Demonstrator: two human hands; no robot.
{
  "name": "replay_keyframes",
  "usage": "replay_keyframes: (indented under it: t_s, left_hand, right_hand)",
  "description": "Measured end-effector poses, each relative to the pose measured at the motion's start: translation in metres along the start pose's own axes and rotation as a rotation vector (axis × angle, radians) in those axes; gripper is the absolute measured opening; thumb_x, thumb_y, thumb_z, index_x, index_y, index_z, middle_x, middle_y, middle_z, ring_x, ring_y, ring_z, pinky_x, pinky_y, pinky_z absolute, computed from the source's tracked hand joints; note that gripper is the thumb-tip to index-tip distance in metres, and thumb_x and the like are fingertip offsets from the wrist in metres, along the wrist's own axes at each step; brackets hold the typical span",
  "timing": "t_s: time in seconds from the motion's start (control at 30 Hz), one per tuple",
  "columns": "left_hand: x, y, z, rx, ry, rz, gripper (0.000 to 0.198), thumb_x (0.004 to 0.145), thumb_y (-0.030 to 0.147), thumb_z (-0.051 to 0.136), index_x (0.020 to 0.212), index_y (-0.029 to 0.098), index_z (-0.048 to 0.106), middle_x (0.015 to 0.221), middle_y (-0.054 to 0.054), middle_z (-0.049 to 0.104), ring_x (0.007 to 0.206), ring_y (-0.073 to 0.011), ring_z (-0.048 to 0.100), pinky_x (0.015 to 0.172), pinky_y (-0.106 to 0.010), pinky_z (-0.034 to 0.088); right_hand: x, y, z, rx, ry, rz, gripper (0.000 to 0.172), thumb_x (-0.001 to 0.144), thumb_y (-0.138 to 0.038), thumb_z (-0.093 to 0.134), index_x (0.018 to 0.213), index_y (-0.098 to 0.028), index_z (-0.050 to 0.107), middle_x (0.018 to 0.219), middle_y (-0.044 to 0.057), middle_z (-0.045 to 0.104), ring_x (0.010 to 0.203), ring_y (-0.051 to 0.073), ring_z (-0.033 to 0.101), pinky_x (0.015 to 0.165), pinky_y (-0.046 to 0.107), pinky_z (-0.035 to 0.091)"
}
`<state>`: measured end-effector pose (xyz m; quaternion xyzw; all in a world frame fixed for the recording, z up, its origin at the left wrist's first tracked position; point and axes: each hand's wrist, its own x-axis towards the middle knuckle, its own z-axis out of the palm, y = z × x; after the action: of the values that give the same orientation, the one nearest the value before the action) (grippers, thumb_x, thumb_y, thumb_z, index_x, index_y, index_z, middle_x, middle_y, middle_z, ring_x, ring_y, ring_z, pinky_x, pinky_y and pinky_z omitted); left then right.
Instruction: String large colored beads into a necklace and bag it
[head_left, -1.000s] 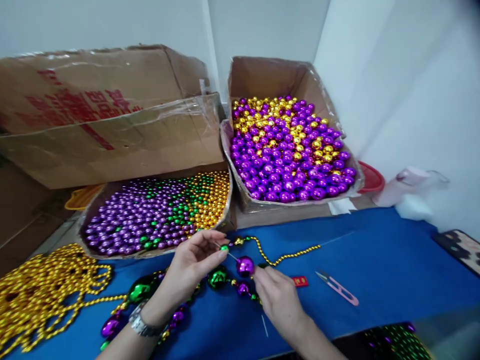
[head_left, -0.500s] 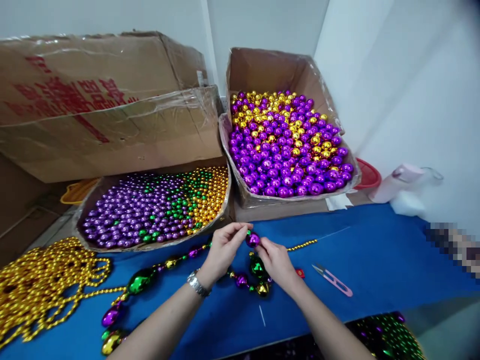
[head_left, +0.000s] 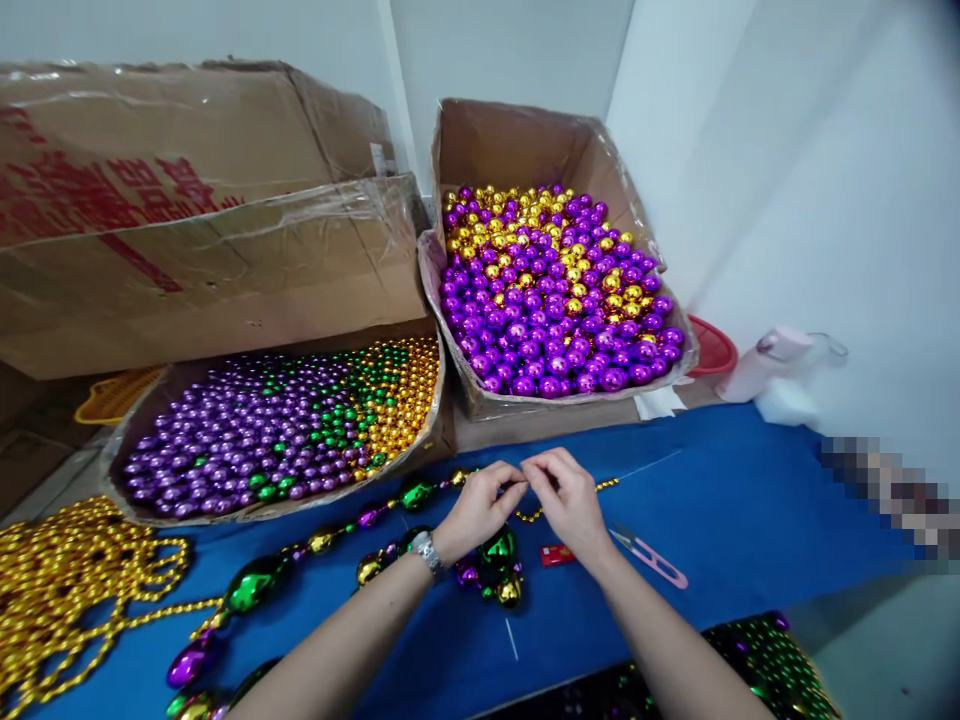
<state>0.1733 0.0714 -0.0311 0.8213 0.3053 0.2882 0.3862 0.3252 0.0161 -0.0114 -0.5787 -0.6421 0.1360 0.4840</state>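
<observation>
My left hand (head_left: 484,515), wearing a metal watch (head_left: 426,552), has its thumb and fingertips pinched together. Its fingertips meet those of my right hand (head_left: 568,505), which is pinched too. Whatever lies between them is too small or hidden. A garland of green, purple and gold beads (head_left: 255,585) curves across the blue cloth toward my left hand. Below my hands rests a cluster with a big green bead (head_left: 497,547) and a gold bead (head_left: 508,592). A thin gold bead chain (head_left: 606,485) shows behind my right hand, with a pale thread trailing from it.
Pink-handled thread snips (head_left: 658,565), a red packet (head_left: 556,555) and a white stick (head_left: 511,640) lie on the blue cloth (head_left: 750,500). Behind stand a box of purple and gold balls (head_left: 480,400) and a box of small beads (head_left: 442,410). Gold bead strings (head_left: 67,600) pile up at left.
My hands have come together fingertip to fingertip. The purple bead between them before no longer shows. More of the red packet and garland is visible. The view has shifted slightly right.
</observation>
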Motion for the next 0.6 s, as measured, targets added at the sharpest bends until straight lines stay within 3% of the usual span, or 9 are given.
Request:
replay_keyframes:
  t_s: [0.2, 0.43, 0.5, 0.6]
  left_hand:
    - [0.008, -0.008, 0.001, -0.028, -0.075, -0.04, 0.029, 0.091, 0.038, 0.042, 0.086, 0.017, 0.062, 0.087, -0.004, 0.063, 0.081, -0.0153, 0.058, 0.074, -0.025, 0.042]
    - [0.011, -0.014, -0.006, 0.002, -0.136, -0.075, 0.029, 0.089, 0.038, 0.043, 0.079, 0.016, 0.06, 0.078, -0.002, 0.061, 0.074, -0.0149, 0.055, 0.068, -0.024, 0.04]
    - [0.011, -0.011, -0.008, -0.083, -0.148, -0.116, 0.028, 0.087, 0.038, 0.047, 0.077, 0.015, 0.059, 0.075, -0.001, 0.059, 0.07, -0.0139, 0.052, 0.066, -0.023, 0.039]
    - [0.011, -0.005, -0.012, -0.3, -0.136, -0.215, 0.026, 0.085, 0.039, 0.053, 0.077, 0.015, 0.059, 0.072, 0.0, 0.058, 0.069, -0.0123, 0.05, 0.065, -0.022, 0.038]
  right_hand:
    - [0.012, 0.033, -0.053, 0.167, 0.33, 0.308, 0.035, 0.085, -0.051, 0.054, 0.081, -0.015, 0.058, 0.059, -0.002, 0.052, 0.055, 0.01, 0.047, 0.053, 0.022, 0.036]
    - [-0.003, 0.109, -0.14, 0.275, 0.684, 0.521, 0.047, 0.074, -0.062, 0.06, 0.078, -0.016, 0.056, 0.051, -0.005, 0.045, 0.047, 0.008, 0.04, 0.046, 0.02, 0.031]
    - [-0.015, 0.132, -0.168, 0.136, 0.649, 0.622, 0.05, 0.075, -0.066, 0.054, 0.079, -0.016, 0.055, 0.053, -0.004, 0.045, 0.047, 0.009, 0.042, 0.045, 0.02, 0.033]
    - [-0.034, 0.154, -0.206, -0.237, 0.475, 0.713, 0.047, 0.083, -0.06, 0.046, 0.08, -0.015, 0.058, 0.06, 0.001, 0.051, 0.052, 0.012, 0.049, 0.049, 0.024, 0.038]
